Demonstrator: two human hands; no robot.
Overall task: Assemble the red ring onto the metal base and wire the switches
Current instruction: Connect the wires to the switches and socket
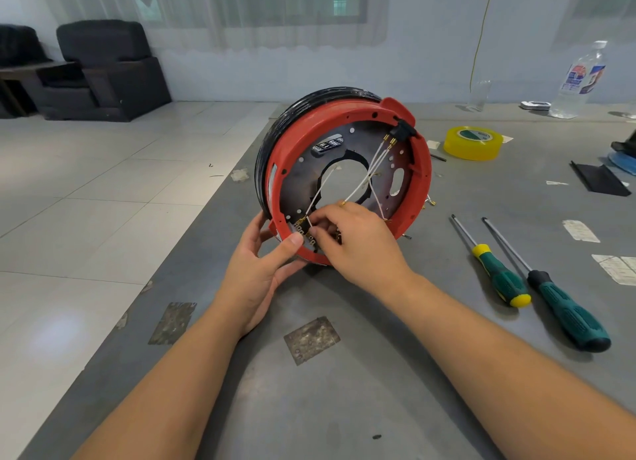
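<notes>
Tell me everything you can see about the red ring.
The red ring looks like moulded plastic with small holes along its rim. It sits around a dark metal plate, tilted up on edge on the grey table. The left hand grips its lower edge; the right hand works at white wires inside.

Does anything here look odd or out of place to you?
One white wire ends in a gold terminal that hangs loose above the right hand, plugged into nothing. Torn paper scraps litter the table. Nothing looks spilled or broken.
</notes>
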